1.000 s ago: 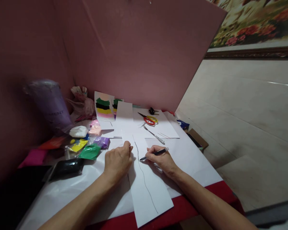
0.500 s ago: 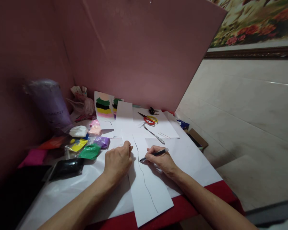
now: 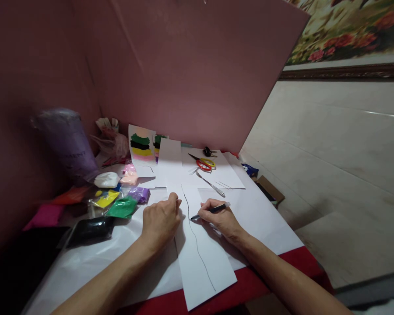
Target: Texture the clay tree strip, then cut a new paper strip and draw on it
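A long white paper strip (image 3: 205,267) runs up the table toward the wall, with a wavy dark line drawn along it. My right hand (image 3: 221,219) is closed on a black pen (image 3: 213,210), whose tip touches the line near its middle. On the strip's left edge rests my left hand (image 3: 162,218), its fingers curled together; whatever they may hold is hidden. Beyond the hands lie a fork (image 3: 210,183) and scissors (image 3: 204,162) with red and yellow handles.
Bagged clay, including a green pack (image 3: 123,207) and a black pack (image 3: 91,231), lies at left beside a purple cylinder (image 3: 67,144). A painted striped card (image 3: 142,146) leans at the back. Keys (image 3: 209,152) lie beyond the scissors.
The pen tip has shifted very slightly up along the line, with my right hand. My left hand stays in nearly the same place.
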Tool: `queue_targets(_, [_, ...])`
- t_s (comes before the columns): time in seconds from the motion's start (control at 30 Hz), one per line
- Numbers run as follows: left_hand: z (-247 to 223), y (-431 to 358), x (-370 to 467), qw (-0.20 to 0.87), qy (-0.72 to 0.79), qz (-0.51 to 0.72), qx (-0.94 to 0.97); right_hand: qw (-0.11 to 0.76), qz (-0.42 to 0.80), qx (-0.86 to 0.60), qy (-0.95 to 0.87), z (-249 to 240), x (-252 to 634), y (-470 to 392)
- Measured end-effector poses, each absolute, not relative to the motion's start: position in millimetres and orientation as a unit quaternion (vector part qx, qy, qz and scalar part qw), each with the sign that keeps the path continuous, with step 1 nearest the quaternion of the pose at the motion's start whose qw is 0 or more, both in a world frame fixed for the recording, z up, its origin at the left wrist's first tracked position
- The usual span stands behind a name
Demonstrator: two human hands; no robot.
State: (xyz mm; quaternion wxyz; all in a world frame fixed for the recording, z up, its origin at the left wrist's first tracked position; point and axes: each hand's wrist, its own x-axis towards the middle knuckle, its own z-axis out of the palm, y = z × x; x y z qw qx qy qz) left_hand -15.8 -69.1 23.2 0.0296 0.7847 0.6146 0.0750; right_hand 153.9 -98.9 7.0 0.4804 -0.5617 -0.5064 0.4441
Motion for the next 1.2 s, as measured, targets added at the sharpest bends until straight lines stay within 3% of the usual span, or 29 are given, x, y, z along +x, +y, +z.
queue_targets(1.2, [21.6,-69.4,-15.9,0.022,0.612,0.079,0.786,0.476,0.484,-0.540,-0.497,-1.1,159.0,-98.7])
